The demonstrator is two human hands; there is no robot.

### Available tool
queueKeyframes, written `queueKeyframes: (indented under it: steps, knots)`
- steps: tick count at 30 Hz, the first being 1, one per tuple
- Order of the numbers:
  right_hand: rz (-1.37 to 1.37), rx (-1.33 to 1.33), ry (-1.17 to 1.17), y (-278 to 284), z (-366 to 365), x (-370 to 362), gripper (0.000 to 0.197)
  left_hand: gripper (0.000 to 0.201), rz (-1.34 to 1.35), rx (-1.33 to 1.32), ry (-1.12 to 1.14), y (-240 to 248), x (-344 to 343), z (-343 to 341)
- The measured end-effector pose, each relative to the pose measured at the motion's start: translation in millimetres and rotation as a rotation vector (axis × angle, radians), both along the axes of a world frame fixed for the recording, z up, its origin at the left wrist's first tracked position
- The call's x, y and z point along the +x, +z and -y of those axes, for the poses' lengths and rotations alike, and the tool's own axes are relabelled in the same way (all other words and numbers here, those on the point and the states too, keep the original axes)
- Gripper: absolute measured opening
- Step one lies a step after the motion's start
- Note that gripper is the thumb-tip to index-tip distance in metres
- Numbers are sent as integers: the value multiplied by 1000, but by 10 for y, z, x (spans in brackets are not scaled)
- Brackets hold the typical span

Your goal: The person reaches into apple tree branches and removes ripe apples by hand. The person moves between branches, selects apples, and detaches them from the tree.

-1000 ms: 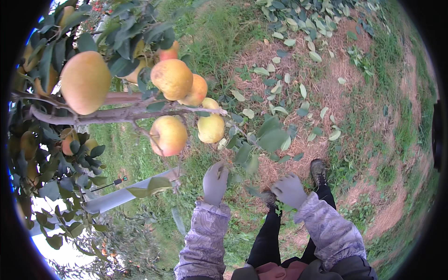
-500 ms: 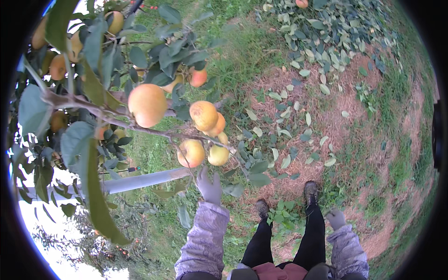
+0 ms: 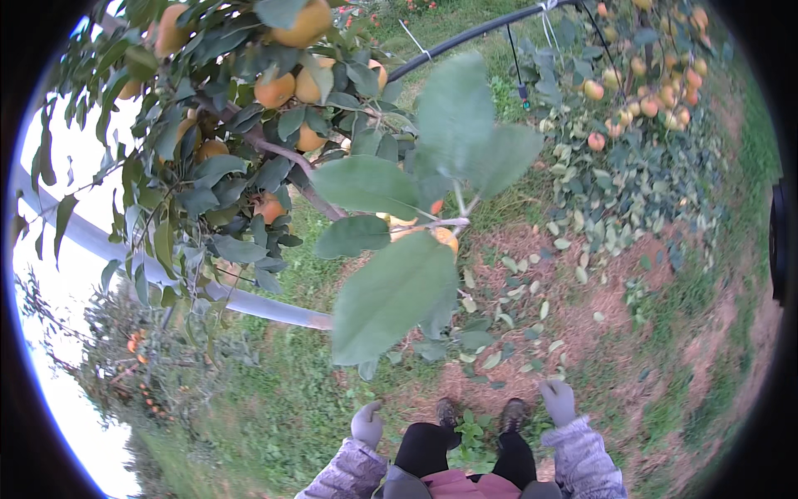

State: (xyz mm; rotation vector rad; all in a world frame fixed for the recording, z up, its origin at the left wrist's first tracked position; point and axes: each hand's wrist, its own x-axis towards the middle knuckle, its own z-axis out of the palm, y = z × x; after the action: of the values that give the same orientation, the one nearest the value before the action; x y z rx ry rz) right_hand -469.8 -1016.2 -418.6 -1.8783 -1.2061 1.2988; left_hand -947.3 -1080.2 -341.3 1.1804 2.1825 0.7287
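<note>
In the head view, see a round yellow-orange fruit (image 3: 445, 239) near the tip of a slender brown twig (image 3: 455, 222), half hidden by broad green oval leaves (image 3: 397, 291). Well below, see a grey-gloved left hand (image 3: 366, 425) and grey-gloved right hand (image 3: 558, 402), fingers roughly together, apparently empty; cannot tell how tightly curled. Expect firm, smooth, bruisable skin; cup around the middle. Find no readable label

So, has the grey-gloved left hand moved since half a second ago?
Yes, down the view: the grey-gloved left hand appeared close to the end of the long, round, pale-grey pole; now it shows well below that end.
</note>
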Motion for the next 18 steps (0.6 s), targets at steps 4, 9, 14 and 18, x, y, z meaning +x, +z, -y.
queueKeyframes:
  steps: [4,9,14,18]
  knots:
    - [-139,666,114,1758,-1335,-473,22,25,-240,234,-169,519,386,-293]
    - [-440,591,143,2609,-2149,-1001,27,26,8,371,-85,1388,665,-851]
    - [-308,626,328,3493,-2722,-1170,27,49,23,682,-337,2000,1076,-1734]
    - [-483,380,424,3643,-3124,-1390,28,67,322,603,-405,2550,1471,-2438]
